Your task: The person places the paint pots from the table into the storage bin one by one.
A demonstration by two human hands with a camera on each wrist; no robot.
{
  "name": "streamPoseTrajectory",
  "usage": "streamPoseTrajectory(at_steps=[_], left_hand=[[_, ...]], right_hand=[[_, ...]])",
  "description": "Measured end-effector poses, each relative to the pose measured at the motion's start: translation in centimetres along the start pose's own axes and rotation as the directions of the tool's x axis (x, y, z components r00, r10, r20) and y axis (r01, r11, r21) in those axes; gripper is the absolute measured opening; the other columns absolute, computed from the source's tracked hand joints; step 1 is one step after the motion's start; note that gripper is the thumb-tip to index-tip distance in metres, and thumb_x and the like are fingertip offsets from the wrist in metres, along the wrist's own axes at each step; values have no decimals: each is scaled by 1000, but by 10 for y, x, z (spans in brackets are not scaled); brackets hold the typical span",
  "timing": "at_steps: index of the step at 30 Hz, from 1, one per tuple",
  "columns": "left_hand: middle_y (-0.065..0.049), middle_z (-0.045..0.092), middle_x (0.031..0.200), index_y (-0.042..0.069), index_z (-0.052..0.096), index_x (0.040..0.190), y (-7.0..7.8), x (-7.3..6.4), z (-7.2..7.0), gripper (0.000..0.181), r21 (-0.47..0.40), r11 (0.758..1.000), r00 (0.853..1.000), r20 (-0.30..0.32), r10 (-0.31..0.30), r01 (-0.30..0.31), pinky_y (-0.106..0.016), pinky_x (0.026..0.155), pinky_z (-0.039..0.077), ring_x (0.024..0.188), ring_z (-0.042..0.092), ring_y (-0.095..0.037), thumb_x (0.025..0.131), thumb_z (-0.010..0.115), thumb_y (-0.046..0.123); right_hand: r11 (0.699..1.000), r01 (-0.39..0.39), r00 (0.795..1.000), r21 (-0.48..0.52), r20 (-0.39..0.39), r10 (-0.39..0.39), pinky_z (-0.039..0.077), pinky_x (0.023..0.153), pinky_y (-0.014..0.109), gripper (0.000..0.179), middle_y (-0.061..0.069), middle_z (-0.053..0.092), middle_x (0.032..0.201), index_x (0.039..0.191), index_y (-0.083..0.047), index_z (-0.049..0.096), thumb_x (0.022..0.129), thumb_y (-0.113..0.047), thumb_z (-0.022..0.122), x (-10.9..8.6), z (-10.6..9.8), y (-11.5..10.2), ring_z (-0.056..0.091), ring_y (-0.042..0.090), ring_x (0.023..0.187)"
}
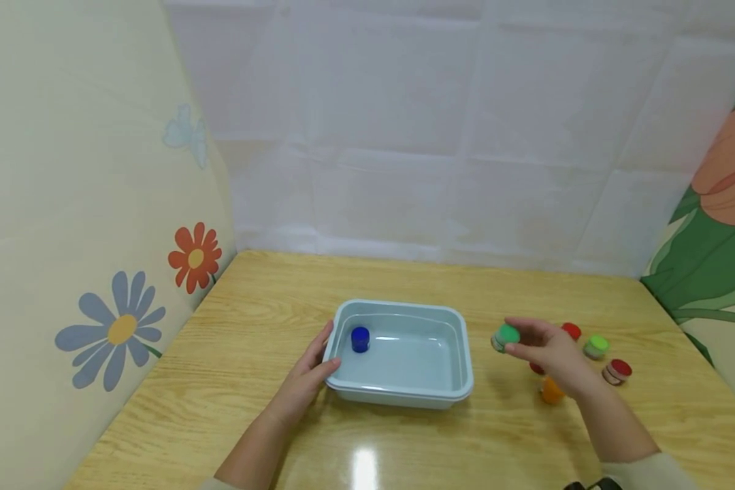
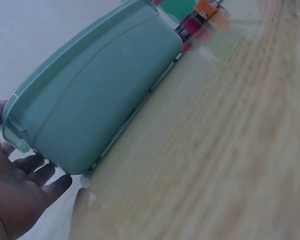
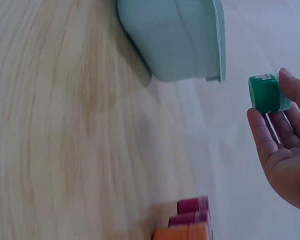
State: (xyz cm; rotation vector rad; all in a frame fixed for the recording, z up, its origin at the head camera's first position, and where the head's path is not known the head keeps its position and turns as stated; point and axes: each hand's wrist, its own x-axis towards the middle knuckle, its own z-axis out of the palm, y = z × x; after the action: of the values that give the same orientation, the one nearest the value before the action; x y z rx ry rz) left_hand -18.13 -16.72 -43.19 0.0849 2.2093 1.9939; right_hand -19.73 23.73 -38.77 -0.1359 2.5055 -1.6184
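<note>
A light blue-grey plastic basin (image 1: 398, 396) stands on the table, with a small jar with a blue lid (image 1: 360, 339) inside at its left. My left hand (image 1: 306, 378) holds the basin's left end, thumb at the rim and fingers along the outer wall; the left wrist view shows these fingers (image 2: 57, 187) by the basin's lower corner. To the right of the basin, my right hand (image 1: 548, 350) pinches a small green-lidded jar (image 1: 505, 336) between thumb and fingers. That green jar (image 3: 267, 93) is off the table, apart from the basin in the right wrist view.
Around my right hand stand several small jars: a red-lidded jar (image 1: 617, 371), a lime-green-lidded jar (image 1: 597, 346), another red-lidded jar (image 1: 571, 331) and an orange jar (image 1: 552, 390). A white cloth (image 1: 367, 136) hangs behind the wooden table (image 1: 233, 354), and flower-printed panels flank it.
</note>
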Motion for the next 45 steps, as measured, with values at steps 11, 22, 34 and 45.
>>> streamPoseTrajectory(at_steps=[11, 22, 34, 45], left_hand=[[-20, 23, 161, 20, 21, 158, 0, 0, -1, 66, 11, 1000, 1000, -1, -5, 5, -56, 120, 17, 149, 19, -39, 99, 51, 17], [-19, 21, 162, 21, 20, 158, 1, -2, -1, 66, 5, 1000, 1000, 9, -3, 3, -56, 120, 17, 150, 18, -39, 99, 51, 17], [-20, 22, 162, 20, 20, 158, 1, -1, -1, 66, -11, 1000, 1000, 11, 4, -4, -56, 120, 17, 150, 18, -39, 100, 50, 15], [-19, 20, 162, 21, 20, 158, 1, -2, -1, 65, -6, 1000, 1000, 14, 2, -2, -56, 120, 18, 150, 18, -39, 100, 50, 15]], right_hand=[[998, 49, 996, 44, 68, -52, 49, 103, 43, 61, 19, 55, 138, 142, -1, 47, 91, -26, 70, 24, 33, -26, 53, 31, 126], [996, 60, 991, 65, 118, -67, 53, 98, 37, 55, 17, 59, 134, 137, -3, 53, 89, -22, 72, 45, 64, -44, 56, 28, 121], [995, 53, 988, 84, 143, -65, 51, 101, 38, 56, 14, 62, 131, 137, -4, 55, 86, -16, 75, 68, 96, -62, 58, 26, 119], [998, 25, 983, 65, 179, -37, 53, 97, 35, 49, 12, 65, 124, 131, -6, 60, 85, -13, 75, 89, 130, -65, 61, 23, 114]])
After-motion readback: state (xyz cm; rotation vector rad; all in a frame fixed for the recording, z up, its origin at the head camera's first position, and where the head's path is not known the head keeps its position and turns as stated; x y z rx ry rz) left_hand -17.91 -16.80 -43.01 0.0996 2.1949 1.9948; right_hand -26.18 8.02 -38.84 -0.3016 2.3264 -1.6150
